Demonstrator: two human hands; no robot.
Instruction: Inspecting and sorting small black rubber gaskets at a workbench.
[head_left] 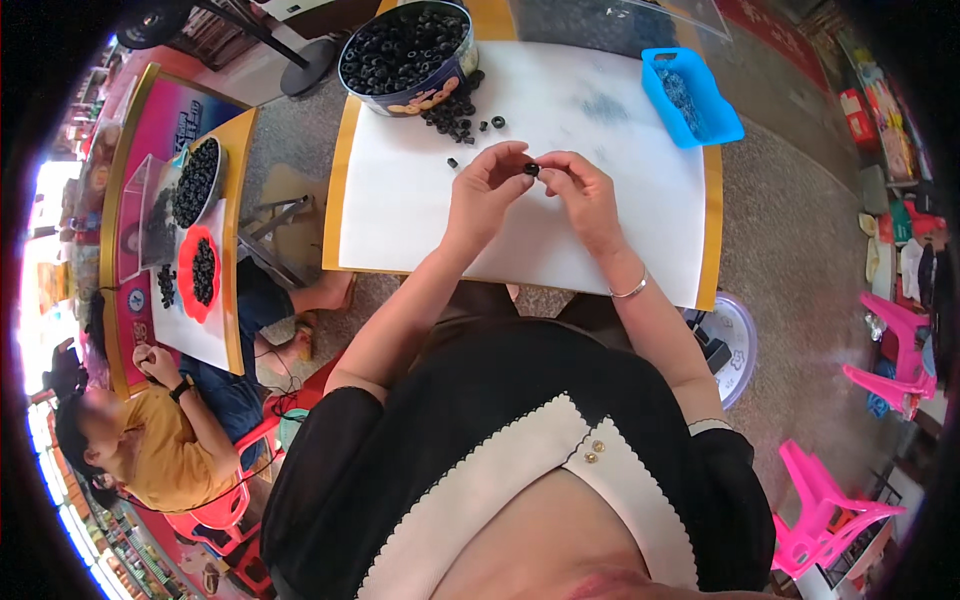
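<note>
Above the middle of the white-topped table (420, 220), my left hand (480, 200) and my right hand (590, 205) meet at the fingertips. Between them is a small black ring-shaped part (532, 169), pinched by thumb and finger from both sides. Its finer details are too small to make out. Several loose black parts (498, 122) lie on the tabletop beyond my left hand. They spill from the foot of a round tub (425, 100) heaped with the same kind of parts.
At the far right corner stands a blue plastic basket (722, 128) holding small shiny pieces. To the left, a person in a yellow top (185, 460) sits by another table with a red tray (187, 290) of black parts. Pink plastic stools (815, 510) stand at the right.
</note>
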